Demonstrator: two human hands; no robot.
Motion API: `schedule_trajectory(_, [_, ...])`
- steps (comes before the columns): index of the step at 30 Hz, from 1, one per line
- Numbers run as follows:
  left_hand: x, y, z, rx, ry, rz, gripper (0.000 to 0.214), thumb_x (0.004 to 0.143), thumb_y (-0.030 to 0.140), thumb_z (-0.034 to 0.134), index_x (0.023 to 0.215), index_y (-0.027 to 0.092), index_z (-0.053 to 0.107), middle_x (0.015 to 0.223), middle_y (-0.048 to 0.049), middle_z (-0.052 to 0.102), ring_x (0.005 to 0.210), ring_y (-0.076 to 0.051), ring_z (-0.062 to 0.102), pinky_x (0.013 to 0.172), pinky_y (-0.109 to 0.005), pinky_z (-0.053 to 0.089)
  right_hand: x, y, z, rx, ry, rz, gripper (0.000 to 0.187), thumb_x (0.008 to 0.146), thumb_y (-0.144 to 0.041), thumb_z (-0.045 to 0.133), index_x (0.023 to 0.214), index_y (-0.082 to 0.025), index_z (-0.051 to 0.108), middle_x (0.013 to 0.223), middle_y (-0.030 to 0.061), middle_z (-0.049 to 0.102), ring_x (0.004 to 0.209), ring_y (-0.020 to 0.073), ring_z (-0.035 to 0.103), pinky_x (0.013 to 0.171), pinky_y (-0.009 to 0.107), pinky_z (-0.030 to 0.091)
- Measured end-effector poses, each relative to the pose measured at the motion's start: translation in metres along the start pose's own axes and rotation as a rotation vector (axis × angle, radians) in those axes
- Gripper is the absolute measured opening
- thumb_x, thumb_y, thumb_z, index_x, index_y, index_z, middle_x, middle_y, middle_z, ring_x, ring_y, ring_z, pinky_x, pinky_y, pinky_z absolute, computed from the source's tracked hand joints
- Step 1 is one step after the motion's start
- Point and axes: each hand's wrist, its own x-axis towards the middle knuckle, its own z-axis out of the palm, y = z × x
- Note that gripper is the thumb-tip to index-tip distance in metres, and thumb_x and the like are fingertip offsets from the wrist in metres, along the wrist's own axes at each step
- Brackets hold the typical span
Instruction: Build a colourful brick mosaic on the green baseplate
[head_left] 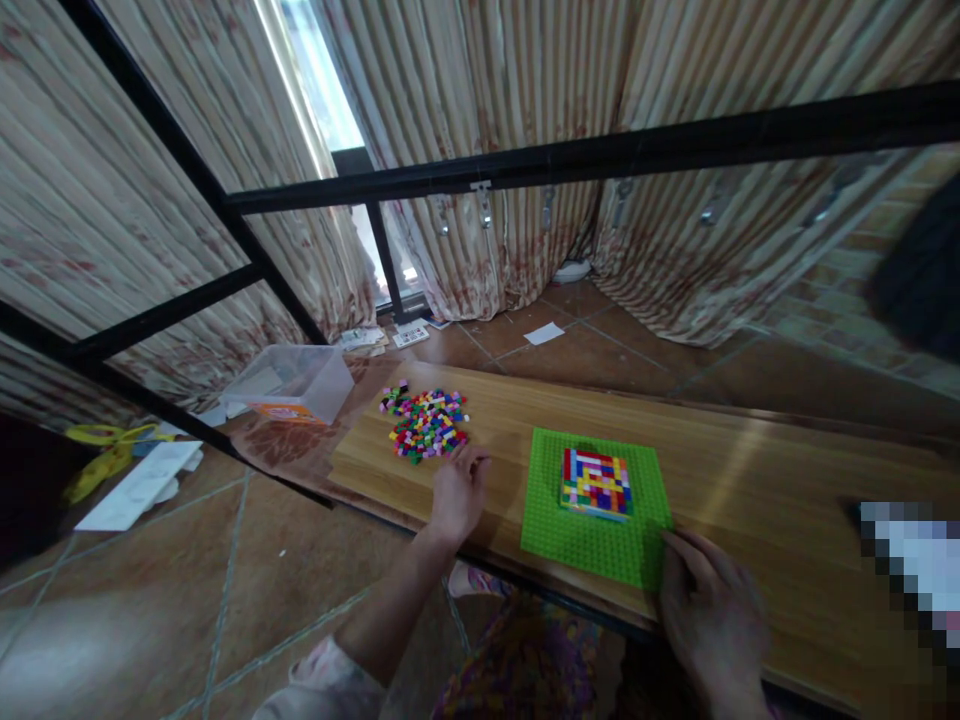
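Note:
A green studded baseplate [555,520] lies on the wooden tabletop [750,480]. On it sits a square block of many-coloured small bricks [596,483]. A loose pile of small coloured bricks [425,422] lies to the left. My left hand [458,490] rests on the table at the near edge of the pile, fingers curled down toward the bricks; whether it grips one is hidden. My right hand [709,610] lies at the baseplate's near right corner, fingers bent against its edge.
A clear plastic tub [289,382] stands at the table's far left end. A black metal frame [570,155] crosses above the table. Curtains hang behind. Papers lie on the tiled floor. A blurred patch [911,565] sits at the right.

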Motion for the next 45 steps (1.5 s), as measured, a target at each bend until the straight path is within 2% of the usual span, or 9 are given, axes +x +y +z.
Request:
schedule_trajectory(5, [-0.025, 0.038, 0.025, -0.481, -0.051, -0.044, 0.021, 0.091, 0.016, 0.055, 0.099, 0.02, 0.073, 0.093, -0.004, 0.071, 0.087, -0.016, 0.066, 0.08, -0.027, 0.052, -0.001, -0.001, 0.0, -0.018, -0.018, 0.017, 0.035, 0.096, -0.035, 0.043, 0.098, -0.016, 0.072, 0.107, 0.0124, 0.072, 0.093, 0.0267, 0.061, 0.085, 0.04, 0.048])
schedule_trajectory(10, [-0.042, 0.056, 0.047, -0.653, -0.11, -0.146, 0.02, 0.089, 0.018, 0.056, 0.096, 0.019, 0.075, 0.087, -0.0036, 0.07, 0.08, -0.015, 0.065, 0.073, -0.025, 0.053, 0.0, -0.005, -0.001, -0.014, -0.025, 0.029, 0.035, 0.096, -0.033, 0.042, 0.099, -0.016, 0.072, 0.107, 0.0119, 0.072, 0.095, 0.0265, 0.06, 0.087, 0.04, 0.048])
schedule_trajectory(19, [-0.045, 0.063, 0.054, -0.536, -0.041, -0.054, 0.019, 0.091, 0.017, 0.056, 0.098, 0.02, 0.074, 0.093, -0.003, 0.073, 0.085, -0.015, 0.068, 0.079, -0.026, 0.053, 0.0, -0.006, -0.001, 0.006, -0.021, 0.045, 0.034, 0.096, -0.034, 0.044, 0.1, -0.016, 0.072, 0.107, 0.0112, 0.071, 0.097, 0.0255, 0.06, 0.088, 0.038, 0.048])
schedule_trajectory(25, [-0.046, 0.062, 0.061, -0.549, -0.006, 0.021, 0.02, 0.092, 0.019, 0.055, 0.095, 0.021, 0.075, 0.092, -0.0039, 0.073, 0.087, -0.016, 0.068, 0.079, -0.027, 0.055, 0.0, -0.007, -0.002, 0.013, -0.032, 0.061, 0.032, 0.096, -0.033, 0.044, 0.101, -0.016, 0.072, 0.109, 0.0118, 0.071, 0.097, 0.0252, 0.059, 0.087, 0.039, 0.048])
schedule_trajectory(33, [-0.044, 0.06, 0.063, -0.491, 0.006, 0.016, 0.019, 0.09, 0.016, 0.056, 0.092, 0.021, 0.075, 0.088, -0.0034, 0.073, 0.081, -0.015, 0.067, 0.074, -0.026, 0.056, 0.001, -0.009, -0.004, 0.007, -0.047, 0.074, 0.032, 0.096, -0.032, 0.045, 0.1, -0.016, 0.072, 0.109, 0.0117, 0.071, 0.096, 0.0252, 0.059, 0.088, 0.038, 0.048])
schedule_trajectory(40, [-0.045, 0.051, 0.061, -0.26, -0.015, 0.24, 0.026, 0.095, 0.017, 0.051, 0.105, 0.025, 0.074, 0.1, -0.0053, 0.073, 0.093, -0.016, 0.069, 0.086, -0.029, 0.058, 0.001, -0.009, -0.004, 0.014, -0.034, 0.073, 0.034, 0.097, -0.034, 0.044, 0.1, -0.016, 0.072, 0.108, 0.0117, 0.071, 0.097, 0.0255, 0.059, 0.088, 0.038, 0.047])
schedule_trajectory(45, [-0.046, 0.042, 0.064, -0.074, -0.046, 0.366, 0.032, 0.098, 0.018, 0.045, 0.115, 0.024, 0.071, 0.106, -0.0083, 0.072, 0.098, -0.018, 0.068, 0.089, -0.032, 0.059, 0.0, -0.008, -0.003, 0.012, -0.049, 0.073, 0.034, 0.096, -0.034, 0.044, 0.1, -0.016, 0.072, 0.108, 0.012, 0.071, 0.096, 0.026, 0.06, 0.088, 0.039, 0.047])
